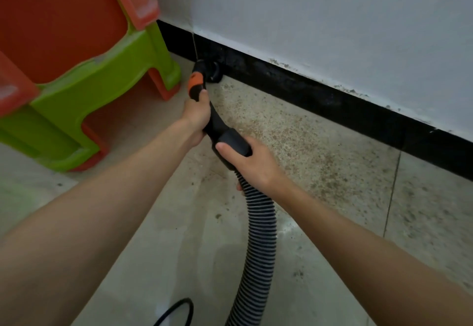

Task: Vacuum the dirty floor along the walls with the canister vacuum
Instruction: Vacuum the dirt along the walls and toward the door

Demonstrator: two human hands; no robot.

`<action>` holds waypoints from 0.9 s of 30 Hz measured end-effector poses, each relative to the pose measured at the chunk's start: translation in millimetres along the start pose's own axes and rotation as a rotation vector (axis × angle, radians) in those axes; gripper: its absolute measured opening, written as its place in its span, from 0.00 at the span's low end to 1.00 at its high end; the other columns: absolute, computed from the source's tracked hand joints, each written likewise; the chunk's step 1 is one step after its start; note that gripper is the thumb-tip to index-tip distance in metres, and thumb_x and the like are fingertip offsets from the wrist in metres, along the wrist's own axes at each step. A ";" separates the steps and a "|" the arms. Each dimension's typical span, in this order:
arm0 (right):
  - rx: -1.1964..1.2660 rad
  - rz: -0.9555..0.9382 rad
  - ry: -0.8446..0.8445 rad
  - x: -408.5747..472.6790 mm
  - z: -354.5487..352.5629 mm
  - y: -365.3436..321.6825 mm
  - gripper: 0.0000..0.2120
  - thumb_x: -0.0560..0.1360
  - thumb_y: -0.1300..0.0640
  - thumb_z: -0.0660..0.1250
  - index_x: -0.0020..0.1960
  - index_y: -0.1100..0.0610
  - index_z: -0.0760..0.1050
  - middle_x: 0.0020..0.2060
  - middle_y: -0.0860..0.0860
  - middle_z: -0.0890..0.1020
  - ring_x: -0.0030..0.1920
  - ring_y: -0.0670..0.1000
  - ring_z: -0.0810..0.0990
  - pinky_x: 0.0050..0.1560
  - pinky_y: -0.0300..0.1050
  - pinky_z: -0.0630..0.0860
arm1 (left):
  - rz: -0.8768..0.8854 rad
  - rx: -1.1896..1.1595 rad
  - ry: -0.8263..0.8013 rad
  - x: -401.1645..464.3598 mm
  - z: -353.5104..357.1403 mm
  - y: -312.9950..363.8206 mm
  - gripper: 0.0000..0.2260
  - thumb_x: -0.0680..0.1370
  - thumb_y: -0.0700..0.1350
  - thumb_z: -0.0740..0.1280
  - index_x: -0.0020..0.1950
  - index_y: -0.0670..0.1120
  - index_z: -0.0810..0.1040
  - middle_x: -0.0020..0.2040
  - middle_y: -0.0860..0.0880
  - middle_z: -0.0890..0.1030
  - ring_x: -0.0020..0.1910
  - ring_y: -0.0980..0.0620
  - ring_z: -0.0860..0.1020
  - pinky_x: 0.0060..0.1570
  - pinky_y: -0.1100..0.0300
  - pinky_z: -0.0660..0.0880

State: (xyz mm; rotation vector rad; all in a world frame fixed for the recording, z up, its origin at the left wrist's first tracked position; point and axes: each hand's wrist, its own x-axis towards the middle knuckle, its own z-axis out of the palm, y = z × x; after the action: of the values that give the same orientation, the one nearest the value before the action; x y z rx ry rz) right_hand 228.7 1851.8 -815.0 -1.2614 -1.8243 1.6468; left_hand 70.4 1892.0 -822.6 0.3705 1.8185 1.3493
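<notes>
The left hand (195,118) grips the black vacuum handle (204,110) just behind its orange collar; the right hand (249,161) wraps the cuff where the ribbed hose (258,238) begins. The round nozzle (213,70) meets the black baseboard (320,95), its outline lost against it. The canister is out of frame.

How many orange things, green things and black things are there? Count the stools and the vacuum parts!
Orange stools: 1
Green stools: 1
Black hoses: 1
Black brush nozzles: 1
Black cables: 1
Total: 5
</notes>
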 end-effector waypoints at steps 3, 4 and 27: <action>-0.016 0.012 0.021 -15.9 -6.2 1.8 0.09 0.74 0.42 0.70 0.44 0.44 0.72 0.39 0.46 0.78 0.37 0.50 0.79 0.44 0.55 0.82 | -0.050 0.023 -0.047 -15.1 6.2 -1.4 0.24 0.82 0.54 0.55 0.72 0.39 0.62 0.65 0.39 0.73 0.60 0.43 0.75 0.52 0.54 0.74; -0.019 0.018 0.023 -20.8 -8.7 1.4 0.08 0.74 0.43 0.69 0.44 0.43 0.71 0.39 0.45 0.78 0.37 0.50 0.79 0.44 0.54 0.82 | -0.053 0.030 -0.055 -19.8 8.8 -1.4 0.24 0.82 0.54 0.55 0.71 0.39 0.63 0.65 0.39 0.73 0.61 0.42 0.75 0.52 0.54 0.74; -0.171 -0.006 0.159 -103.5 -45.0 -7.1 0.14 0.75 0.43 0.68 0.53 0.51 0.72 0.41 0.52 0.79 0.23 0.50 0.78 0.25 0.44 0.77 | -0.019 -0.017 -0.092 -95.0 44.9 -0.8 0.21 0.82 0.52 0.56 0.70 0.41 0.66 0.59 0.43 0.76 0.58 0.44 0.76 0.56 0.53 0.75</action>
State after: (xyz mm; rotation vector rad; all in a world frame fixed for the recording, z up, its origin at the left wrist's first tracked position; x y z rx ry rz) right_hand 315.3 1795.9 -768.5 -1.4123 -1.8999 1.3683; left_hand 163.1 1858.9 -785.8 0.3987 1.7295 1.3129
